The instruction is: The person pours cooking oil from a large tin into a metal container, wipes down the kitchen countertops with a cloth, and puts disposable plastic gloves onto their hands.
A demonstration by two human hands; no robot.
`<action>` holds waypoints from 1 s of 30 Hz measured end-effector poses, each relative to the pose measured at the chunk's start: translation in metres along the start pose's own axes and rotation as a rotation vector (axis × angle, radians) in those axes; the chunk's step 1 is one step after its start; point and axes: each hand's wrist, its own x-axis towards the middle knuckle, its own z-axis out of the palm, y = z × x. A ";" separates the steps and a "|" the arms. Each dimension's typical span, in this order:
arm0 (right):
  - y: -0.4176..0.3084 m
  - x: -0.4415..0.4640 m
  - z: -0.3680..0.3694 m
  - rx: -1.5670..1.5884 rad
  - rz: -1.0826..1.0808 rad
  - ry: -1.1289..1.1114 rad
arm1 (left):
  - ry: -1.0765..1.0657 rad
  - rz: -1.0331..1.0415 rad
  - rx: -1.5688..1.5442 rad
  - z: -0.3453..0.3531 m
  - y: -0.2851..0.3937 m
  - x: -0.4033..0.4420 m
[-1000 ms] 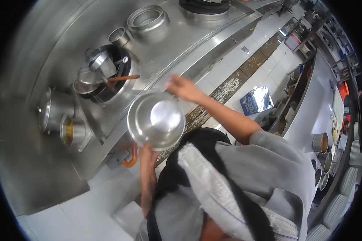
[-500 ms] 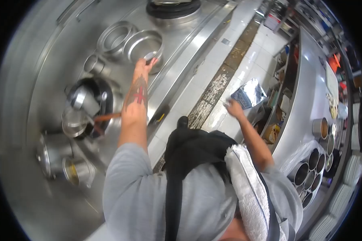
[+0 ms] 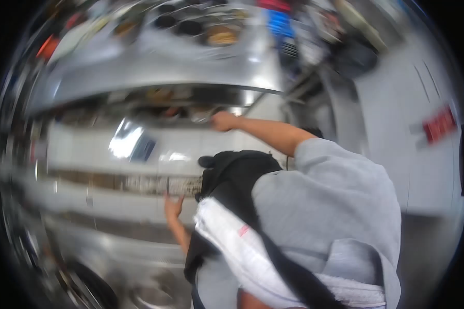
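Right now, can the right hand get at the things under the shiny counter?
Probably yes: the right hand is close beside the things under the counter, and nothing seems to block the way. Blur hides whether it touches any.

Single view, from camera worn on person's head; it looks steeply downward, over grey shirt (image 3: 335, 190) and white towel (image 3: 232, 229), both very near to lens; left hand (image 3: 174, 207) and right hand (image 3: 224, 121) stand at middle distance; tiled floor (image 3: 77, 141) lies farther below; worktop (image 3: 154, 67) crosses upper part, metal surface (image 3: 123, 262) lower part; lens is very wide, straight lines bend, black round border closes corners; surroundings appear blurred
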 end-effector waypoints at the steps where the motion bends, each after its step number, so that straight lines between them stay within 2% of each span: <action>1: -0.016 -0.046 -0.023 0.037 0.026 0.058 | -0.005 0.062 -0.020 -0.001 -0.031 0.026; 2: -0.026 -0.083 -0.039 0.121 0.061 0.070 | 0.067 0.063 -0.148 -0.019 -0.019 0.021; 3: -0.018 -0.107 -0.036 0.182 0.036 0.214 | 0.099 0.025 -0.166 -0.030 -0.025 0.034; 4: -0.003 -0.129 -0.031 0.219 0.084 0.244 | 0.140 -0.026 -0.185 -0.046 -0.030 0.052; 5: 0.014 -0.152 -0.024 0.267 0.129 0.289 | 0.122 0.006 -0.144 -0.062 -0.017 0.053; 7: 0.050 -0.187 -0.004 0.314 0.188 0.337 | 0.194 0.097 0.183 -0.096 0.004 0.053; 8: 0.059 -0.199 0.001 0.322 0.214 0.353 | 0.196 0.168 0.130 -0.110 -0.010 0.076; 10: 0.098 -0.232 0.017 0.369 0.394 0.335 | 0.300 0.254 0.208 -0.122 0.019 0.082; 11: 0.123 -0.246 0.027 0.374 0.464 0.362 | 0.273 0.245 0.162 -0.124 0.048 0.077; 12: 0.146 -0.251 0.041 0.371 0.507 0.373 | 0.261 0.208 0.110 -0.120 0.078 0.065; 13: 0.179 -0.250 0.073 0.382 0.587 0.390 | 0.258 0.273 0.172 -0.112 0.097 0.059; 14: 0.197 -0.263 0.082 0.361 0.546 0.403 | 0.273 0.254 0.223 -0.096 0.103 0.066; 15: 0.199 -0.276 0.071 0.359 0.561 0.383 | 0.182 0.211 0.248 -0.090 0.155 0.036; 16: 0.203 -0.286 0.058 0.520 0.598 0.296 | 0.134 0.155 0.110 -0.068 0.157 0.048; 17: 0.239 -0.280 0.098 0.360 0.424 0.539 | 0.242 0.340 0.217 -0.041 0.167 0.046; 18: 0.266 -0.272 0.125 0.306 0.473 0.545 | 0.274 0.370 0.228 -0.003 0.157 0.069; 19: 0.277 -0.269 0.128 0.334 0.455 0.501 | 0.262 0.420 0.176 0.021 0.180 0.058; 20: 0.296 -0.261 0.134 0.431 0.475 0.382 | 0.178 0.381 0.158 0.035 0.211 0.039; 21: 0.298 -0.253 0.134 0.392 0.370 0.328 | 0.126 0.382 0.093 0.063 0.207 0.045; 23: 0.318 -0.238 0.133 0.912 0.663 0.058 | 0.096 0.260 0.116 0.112 0.221 0.036; 24: 0.315 -0.235 0.135 0.962 0.689 0.005 | 0.123 0.222 0.097 0.131 0.201 0.026; 25: 0.312 -0.231 0.134 1.014 0.724 -0.041 | 0.044 0.236 0.259 0.146 0.183 0.017; 26: 0.304 -0.225 0.130 0.894 0.670 -0.028 | -0.039 0.257 0.419 0.154 0.172 0.008; 27: 0.313 -0.210 0.143 0.828 0.545 -0.018 | -0.038 0.109 0.342 0.156 0.163 -0.010; 28: 0.302 -0.202 0.135 0.860 0.510 -0.061 | -0.041 -0.034 0.261 0.159 0.149 -0.033; 30: 0.278 -0.187 0.121 0.857 0.421 -0.147 | 0.060 -0.288 0.155 0.184 0.085 -0.054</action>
